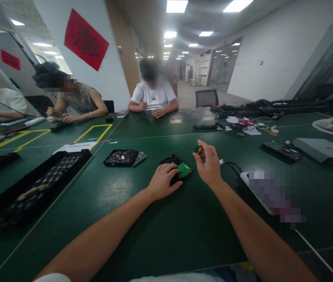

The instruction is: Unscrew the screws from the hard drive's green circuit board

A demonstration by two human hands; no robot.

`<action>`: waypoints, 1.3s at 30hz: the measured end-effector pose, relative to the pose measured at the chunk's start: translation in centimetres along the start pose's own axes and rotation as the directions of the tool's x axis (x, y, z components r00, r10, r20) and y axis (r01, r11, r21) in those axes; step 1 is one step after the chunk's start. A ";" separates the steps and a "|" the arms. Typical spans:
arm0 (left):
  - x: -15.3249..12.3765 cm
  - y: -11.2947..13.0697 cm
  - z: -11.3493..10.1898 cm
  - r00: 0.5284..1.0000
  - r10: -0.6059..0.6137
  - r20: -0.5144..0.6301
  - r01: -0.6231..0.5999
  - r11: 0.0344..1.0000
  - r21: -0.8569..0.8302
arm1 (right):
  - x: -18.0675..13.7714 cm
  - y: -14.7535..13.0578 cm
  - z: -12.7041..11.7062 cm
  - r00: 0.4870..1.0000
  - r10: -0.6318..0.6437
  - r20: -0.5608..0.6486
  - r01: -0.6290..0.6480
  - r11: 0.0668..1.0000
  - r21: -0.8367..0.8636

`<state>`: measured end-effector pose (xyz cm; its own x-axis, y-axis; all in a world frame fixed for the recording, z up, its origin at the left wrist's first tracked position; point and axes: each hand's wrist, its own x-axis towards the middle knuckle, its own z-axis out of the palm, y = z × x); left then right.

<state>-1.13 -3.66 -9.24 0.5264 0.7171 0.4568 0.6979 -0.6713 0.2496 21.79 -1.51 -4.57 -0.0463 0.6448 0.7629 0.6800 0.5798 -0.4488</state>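
Note:
A black hard drive [170,159] with a green circuit board [184,169] lies on the green table in front of me. My left hand [164,178] grips it from its left side, fingers over the top and thumb along the near edge, hiding part of it. In my right hand [207,162], just to the right of the drive, is a small screwdriver [198,148] with a yellow and black handle, pinched between thumb and fingers. Its thin shaft points down toward the board; whether the tip touches a screw is too small to tell.
Left of the drive sit an opened drive casing [121,157] and a loose circuit board [139,158]. A long black tray [37,184] stands farther left. To the right are a white power strip [257,192], another drive [282,150] and a grey metal box [324,150]. Co-workers sit across the table.

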 end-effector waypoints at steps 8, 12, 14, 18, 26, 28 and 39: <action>0.1 -0.1 0.2 1.000 0.009 -0.008 -0.009 1.000 0.009 | -0.3 0.3 0.7 1.000 -0.003 -0.002 0.003 0.999 0.046; 0.0 -0.1 0.2 1.000 0.011 -0.009 -0.011 1.000 0.007 | -0.3 0.4 0.6 1.000 0.006 -0.017 -0.004 0.998 0.062; 0.0 -0.1 0.2 1.000 0.013 -0.005 -0.013 1.000 0.007 | -0.3 0.4 0.5 0.999 0.013 -0.029 -0.011 0.998 0.059; 0.0 -0.1 0.2 1.000 0.013 -0.002 -0.013 1.000 0.008 | -0.3 0.6 0.6 1.000 0.005 -0.027 -0.003 0.998 0.063; 0.0 0.0 0.0 1.000 0.008 0.001 -0.008 1.000 0.013 | -0.5 0.7 1.0 0.999 0.029 -0.015 -0.028 0.995 0.094; 0.0 0.0 0.0 1.000 0.009 0.002 -0.009 1.000 0.013 | -0.4 0.5 0.7 1.000 0.027 -0.013 -0.026 0.997 0.075; 0.0 -0.1 0.2 1.000 0.014 -0.001 -0.014 1.000 0.008 | -0.3 0.5 0.8 1.000 0.018 -0.021 -0.017 0.999 0.039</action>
<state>-1.12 -3.58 -9.44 0.5354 0.7078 0.4608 0.6946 -0.6794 0.2365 21.59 -1.01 -5.43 -0.0185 0.6442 0.7646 0.6517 0.5877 -0.4794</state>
